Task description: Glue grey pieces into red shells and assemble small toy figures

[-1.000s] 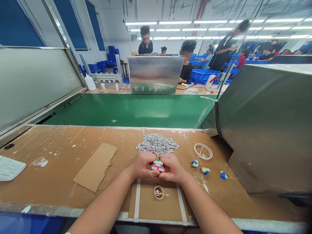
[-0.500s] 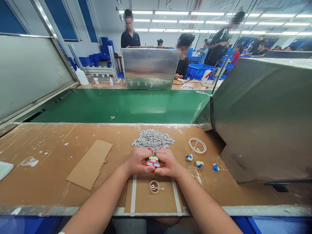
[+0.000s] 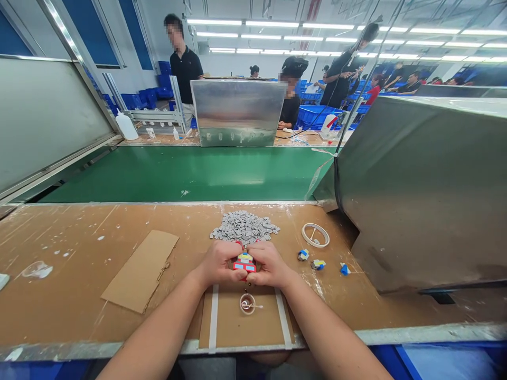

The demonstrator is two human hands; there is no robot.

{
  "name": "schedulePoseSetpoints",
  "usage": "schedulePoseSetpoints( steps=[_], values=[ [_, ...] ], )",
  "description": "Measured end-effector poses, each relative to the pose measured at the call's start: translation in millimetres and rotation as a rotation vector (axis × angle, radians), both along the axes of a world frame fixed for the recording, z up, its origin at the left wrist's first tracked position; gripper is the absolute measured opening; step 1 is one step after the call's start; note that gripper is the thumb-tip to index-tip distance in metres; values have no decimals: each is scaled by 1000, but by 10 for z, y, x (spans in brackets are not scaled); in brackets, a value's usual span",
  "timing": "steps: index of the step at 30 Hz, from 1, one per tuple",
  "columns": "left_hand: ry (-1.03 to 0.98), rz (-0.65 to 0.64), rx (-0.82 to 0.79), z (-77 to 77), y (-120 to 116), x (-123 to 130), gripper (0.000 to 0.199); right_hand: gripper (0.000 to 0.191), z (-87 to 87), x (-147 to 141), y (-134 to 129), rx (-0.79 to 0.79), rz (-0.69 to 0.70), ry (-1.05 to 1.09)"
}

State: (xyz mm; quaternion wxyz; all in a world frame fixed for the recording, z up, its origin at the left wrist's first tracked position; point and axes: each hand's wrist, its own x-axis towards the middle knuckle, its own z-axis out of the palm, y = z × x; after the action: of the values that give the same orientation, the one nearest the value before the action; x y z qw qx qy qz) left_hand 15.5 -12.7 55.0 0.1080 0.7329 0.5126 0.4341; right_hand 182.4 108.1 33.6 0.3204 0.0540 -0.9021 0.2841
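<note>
A small red piece with yellow, blue and light patches [image 3: 244, 263] is held between my two hands, over the top of a taped cardboard sheet [image 3: 229, 332]. My left hand [image 3: 222, 262] grips its left side and my right hand [image 3: 268, 263] its right side, both with fingers curled and thumbs near its lower edge. Just beyond my fingers lies a heap of grey flat pieces [image 3: 244, 227]. Nearer to me, a small round cup [image 3: 247, 304] with a white-tipped stick in it stands on the sheet.
Right of my hands are a white ring [image 3: 316, 235] and small blue-and-yellow pieces [image 3: 318, 264]. Brown cardboard [image 3: 140, 272] lies left. A green belt [image 3: 178, 171] runs beyond the table; a metal housing [image 3: 428, 200] rises at right. People are across the belt.
The view has shifted slightly, moving most things a little left in the picture. The standing person behind the metal panel has moved left and turned. My hands keep their grip.
</note>
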Motion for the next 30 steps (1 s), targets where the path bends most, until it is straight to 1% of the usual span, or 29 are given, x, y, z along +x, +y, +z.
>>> schedulePoseSetpoints(
  steps=[6,11,14,19,25,30],
  values=[
    [12,-4,32,27,-8,7,72,71,-48,-36,6,-1,-31,15],
    [75,-3,14,46,-33,-45,70,70,-111,-126,35,104,-48,-83],
    [97,-11,23,38,-33,-84,71,71,-134,-180,63,132,-72,-94],
    [116,-12,25,43,-34,-87,73,73,-128,-209,65,181,-89,-126],
    [144,-2,56,79,-29,-77,73,71,-146,-208,67,218,-99,-114],
    [148,-13,2,71,-37,-97,75,70,-133,-195,63,225,-98,-115]
  ],
)
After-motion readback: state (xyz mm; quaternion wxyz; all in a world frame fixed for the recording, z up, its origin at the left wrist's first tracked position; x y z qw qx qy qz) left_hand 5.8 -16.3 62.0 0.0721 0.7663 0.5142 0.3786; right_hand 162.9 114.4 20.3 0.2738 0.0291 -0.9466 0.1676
